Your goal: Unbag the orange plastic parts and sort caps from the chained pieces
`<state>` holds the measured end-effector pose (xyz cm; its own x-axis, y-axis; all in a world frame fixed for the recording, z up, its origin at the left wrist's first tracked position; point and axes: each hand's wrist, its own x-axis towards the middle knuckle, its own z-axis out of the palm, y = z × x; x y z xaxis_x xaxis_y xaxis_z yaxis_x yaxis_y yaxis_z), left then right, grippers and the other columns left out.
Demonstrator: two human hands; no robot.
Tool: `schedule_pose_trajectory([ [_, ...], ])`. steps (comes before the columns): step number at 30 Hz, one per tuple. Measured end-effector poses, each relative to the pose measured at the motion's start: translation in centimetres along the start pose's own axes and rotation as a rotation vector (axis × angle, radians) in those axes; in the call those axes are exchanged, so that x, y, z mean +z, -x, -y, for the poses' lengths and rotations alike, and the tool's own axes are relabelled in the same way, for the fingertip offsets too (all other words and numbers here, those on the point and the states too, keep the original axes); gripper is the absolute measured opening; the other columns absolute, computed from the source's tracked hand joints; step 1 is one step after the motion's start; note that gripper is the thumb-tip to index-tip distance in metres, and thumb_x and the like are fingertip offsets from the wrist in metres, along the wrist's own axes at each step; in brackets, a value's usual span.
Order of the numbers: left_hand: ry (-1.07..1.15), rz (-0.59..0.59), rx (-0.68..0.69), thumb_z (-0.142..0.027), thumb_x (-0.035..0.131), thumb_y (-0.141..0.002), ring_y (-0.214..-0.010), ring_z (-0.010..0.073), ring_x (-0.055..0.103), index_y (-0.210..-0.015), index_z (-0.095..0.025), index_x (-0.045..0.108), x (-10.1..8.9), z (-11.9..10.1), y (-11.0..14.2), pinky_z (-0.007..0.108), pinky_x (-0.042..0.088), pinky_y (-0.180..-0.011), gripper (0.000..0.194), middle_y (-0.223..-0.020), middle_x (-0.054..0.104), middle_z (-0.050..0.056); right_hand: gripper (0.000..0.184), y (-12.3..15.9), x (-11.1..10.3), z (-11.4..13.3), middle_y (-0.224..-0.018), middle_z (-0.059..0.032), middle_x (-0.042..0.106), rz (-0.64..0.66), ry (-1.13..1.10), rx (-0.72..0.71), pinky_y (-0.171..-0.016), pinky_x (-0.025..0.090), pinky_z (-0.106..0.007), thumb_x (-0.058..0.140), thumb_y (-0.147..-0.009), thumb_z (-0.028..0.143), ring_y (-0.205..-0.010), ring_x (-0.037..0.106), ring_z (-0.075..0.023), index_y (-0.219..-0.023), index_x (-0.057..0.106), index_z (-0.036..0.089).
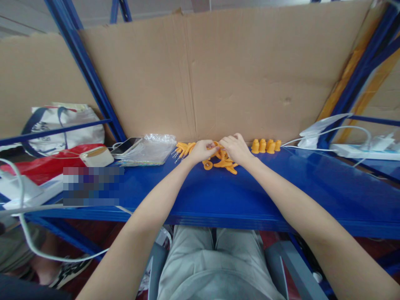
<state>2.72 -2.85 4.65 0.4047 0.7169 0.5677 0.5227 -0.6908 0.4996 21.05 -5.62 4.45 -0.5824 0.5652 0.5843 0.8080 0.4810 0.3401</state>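
Observation:
My left hand (201,151) has its fingers pinched round a small orange plastic piece (215,144), which they partly cover. Close beside it, my right hand (236,148) bends its fingers down over the orange parts; what its fingertips grip, if anything, is hidden. Below the hands lie a round orange piece (208,165) with a metal centre and several curved orange pieces (227,165). Left of my left hand are orange handles (185,148) with metal spirals (178,156), like corkscrews. Several orange bell-shaped caps (265,146) stand in a row to the right.
Behind the blue tabletop (218,198) rises a cardboard sheet (234,75). Clear plastic bags (150,150), a phone (126,146) and a red bag (59,162) lie left. A power strip (368,151) with white cables sits right. Another person's leg shows lower left.

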Motion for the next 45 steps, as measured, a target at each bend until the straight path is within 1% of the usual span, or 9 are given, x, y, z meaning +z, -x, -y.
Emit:
schedule_pose_trajectory([
  [7,0.249,0.026,-0.189,-0.033,0.063,-0.076,-0.047,0.0086,0.039,-0.052,-0.019,0.049,0.1,-1.1,-0.2,0.023,0.029,-0.049,0.031,-0.047,0.041,-0.006,0.03,-0.2,0.0,-0.2,-0.101,-0.0132,0.067,-0.054,0.026,-0.013,-0.087,0.028,-0.039,0.035,-0.096,0.008,-0.095,0.054,-0.0272,-0.104,0.062,0.017],
  [13,-0.303,0.002,0.139,-0.029,0.062,-0.074,-0.064,0.0181,0.056,-0.056,-0.02,0.052,0.3,-0.4,0.1,0.032,0.045,-0.07,0.023,-0.056,0.057,0.002,0.018,0.4,1.3,-0.8,-0.101,-0.014,0.07,0.097,-0.066,-0.026,-0.084,0.028,-0.035,0.052,-0.097,0.02,-0.096,0.059,-0.0266,-0.109,0.062,0.014],
  [16,-0.379,-0.002,0.191,-0.03,0.06,-0.077,-0.067,0.0193,0.058,-0.058,-0.02,0.054,0.3,0.0,0.1,0.034,0.046,-0.075,0.023,-0.06,0.062,0.005,0.019,0.4,1.5,-0.7,-0.105,-0.0139,0.071,0.106,-0.086,-0.036,-0.083,0.028,-0.035,0.051,-0.097,0.019,-0.098,0.059,-0.0259,-0.111,0.063,0.015],
  [23,0.139,-0.048,-0.116,-0.039,0.065,-0.08,-0.053,0.0111,0.048,-0.056,-0.018,0.054,0.4,0.2,-0.3,0.023,0.035,-0.052,0.034,-0.052,0.053,-0.002,0.028,0.1,0.0,-1.8,-0.099,-0.0124,0.068,-0.04,0.007,0.036,-0.086,0.029,-0.038,0.037,-0.096,0.011,-0.098,0.054,-0.0268,-0.102,0.063,0.019],
  [28,0.394,-0.161,-0.24,-0.046,0.075,-0.076,-0.046,0.0069,0.041,-0.053,-0.018,0.049,-0.4,0.9,-0.6,0.02,0.031,-0.048,0.045,-0.048,0.046,-0.005,0.024,2.5,0.6,-6.9,-0.108,-0.016,0.064,-0.218,-0.049,0.45,-0.092,0.034,-0.043,0.041,-0.094,0.018,-0.106,0.052,-0.03,-0.109,0.061,0.017],
  [32,0.435,-0.384,-0.317,-0.045,0.075,-0.078,-0.045,0.0059,0.038,-0.055,-0.018,0.049,-1.6,2.0,-0.9,0.019,0.031,-0.046,0.043,-0.048,0.045,-0.006,0.028,6.3,1.7,-10.8,-0.121,-0.0186,0.059,-0.342,-0.113,0.895,-0.098,0.038,-0.05,0.052,-0.089,0.024,-0.117,0.051,-0.0318,-0.114,0.063,0.015],
  [37,0.342,-0.638,-0.377,-0.037,0.065,-0.085,-0.047,0.0089,0.045,-0.054,-0.019,0.05,-2.7,4.1,-1.0,0.019,0.036,-0.047,0.038,-0.045,0.044,-0.006,0.021,10.6,2.7,-12.5,-0.118,-0.0137,0.061,-0.367,-0.255,1.374,-0.102,0.04,-0.056,0.066,-0.08,0.027,-0.117,0.055,-0.032,-0.099,0.07,0.02],
  [41,0.252,-0.731,-0.39,-0.028,0.063,-0.083,-0.049,0.01,0.05,-0.052,-0.019,0.05,-3.5,5.9,-0.7,0.02,0.033,-0.048,0.035,-0.045,0.047,-0.005,0.013,11.6,2.8,-12.7,-0.094,-0.0137,0.065,-0.31,-0.426,1.585,-0.09,0.047,-0.045,0.068,-0.08,0.021,-0.1,0.064,-0.0294,-0.092,0.071,0.017],
  [45,0.287,-0.745,-0.459,-0.02,0.065,-0.078,-0.052,0.0103,0.053,-0.066,-0.018,0.059,-3.7,7.3,-0.7,0.019,0.036,-0.05,0.013,-0.05,0.051,-0.006,0.023,11.2,2.6,-12.9,-0.095,-0.0177,0.068,-0.264,-0.429,1.642,-0.086,0.047,-0.034,0.065,-0.078,0.007,-0.102,0.066,-0.0278,-0.099,0.072,0.012],
])
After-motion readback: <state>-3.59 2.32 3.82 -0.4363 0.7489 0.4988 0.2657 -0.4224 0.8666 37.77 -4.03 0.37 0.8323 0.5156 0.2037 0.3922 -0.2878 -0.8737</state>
